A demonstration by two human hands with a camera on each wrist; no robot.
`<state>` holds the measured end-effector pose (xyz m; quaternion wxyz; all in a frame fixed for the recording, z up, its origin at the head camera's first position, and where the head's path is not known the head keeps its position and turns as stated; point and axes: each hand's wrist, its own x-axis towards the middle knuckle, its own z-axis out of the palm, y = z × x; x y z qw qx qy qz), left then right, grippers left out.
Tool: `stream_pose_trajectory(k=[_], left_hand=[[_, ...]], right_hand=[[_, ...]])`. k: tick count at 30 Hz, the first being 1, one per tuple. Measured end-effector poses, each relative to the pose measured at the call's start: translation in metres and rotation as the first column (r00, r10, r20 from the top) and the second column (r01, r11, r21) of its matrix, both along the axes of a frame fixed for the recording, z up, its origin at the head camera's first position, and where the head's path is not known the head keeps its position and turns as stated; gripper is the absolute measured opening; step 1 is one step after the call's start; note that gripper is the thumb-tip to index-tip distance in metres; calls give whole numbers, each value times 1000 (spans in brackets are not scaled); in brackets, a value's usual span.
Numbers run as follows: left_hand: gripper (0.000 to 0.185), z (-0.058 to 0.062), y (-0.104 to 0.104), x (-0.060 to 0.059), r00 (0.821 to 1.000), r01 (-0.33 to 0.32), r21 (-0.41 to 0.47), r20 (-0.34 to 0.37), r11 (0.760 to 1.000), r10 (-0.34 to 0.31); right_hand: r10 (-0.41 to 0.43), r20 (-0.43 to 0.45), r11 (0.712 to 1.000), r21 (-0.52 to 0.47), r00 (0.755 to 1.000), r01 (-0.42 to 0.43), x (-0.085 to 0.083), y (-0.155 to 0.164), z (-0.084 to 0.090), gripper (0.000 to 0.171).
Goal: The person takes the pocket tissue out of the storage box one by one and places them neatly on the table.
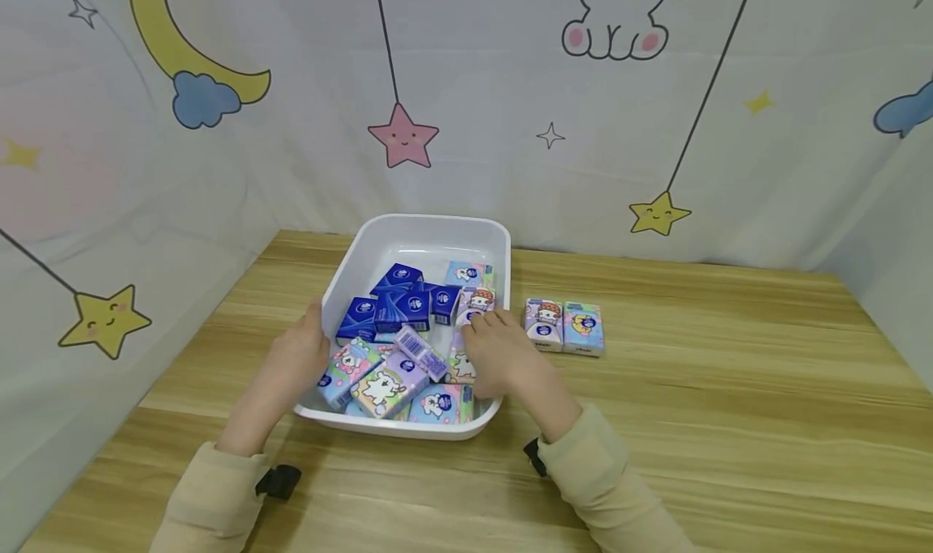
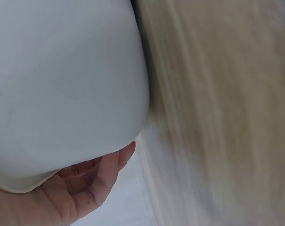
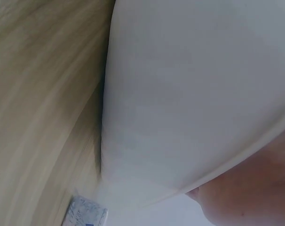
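A white plastic tub [image 1: 430, 233] stands on the wooden table, filled with several tissue packs: dark blue ones [image 1: 401, 306] at the back, pastel cartoon ones [image 1: 386, 387] in front. My left hand [image 1: 295, 359] grips the tub's left rim, thumb along the edge. Its fingers [image 2: 98, 181] lie against the outer wall [image 2: 62, 84]. My right hand [image 1: 499, 350] lies across the right rim, its fingers bent down among the pastel packs. Whether they pinch one is hidden. The right wrist view shows only the tub's outer wall [image 3: 194, 94] and part of that hand [image 3: 255, 197].
Two pastel packs [image 1: 544, 324] [image 1: 583, 327] lie side by side on the table [image 1: 729, 391] just right of the tub; one pack [image 3: 86, 214] also shows in the right wrist view. Printed fabric walls [image 1: 510, 116] enclose the table at the back and both sides.
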<state>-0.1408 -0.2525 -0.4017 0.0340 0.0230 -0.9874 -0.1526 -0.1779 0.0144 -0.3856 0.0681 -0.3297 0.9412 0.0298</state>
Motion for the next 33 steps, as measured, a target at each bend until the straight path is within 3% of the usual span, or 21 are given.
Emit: stream_pose_trajectory(k=[17,33], left_hand=[[55,0,1,0,1000,-6,11,12,1000,6],[53,-1,-1,0,1000,15,25,-26,1000,-14]], right_hand=[[34,-66,993,-110,997,-41,1,4,5,74],[41,-150,944,-319,988,-87,6,32,42,77]])
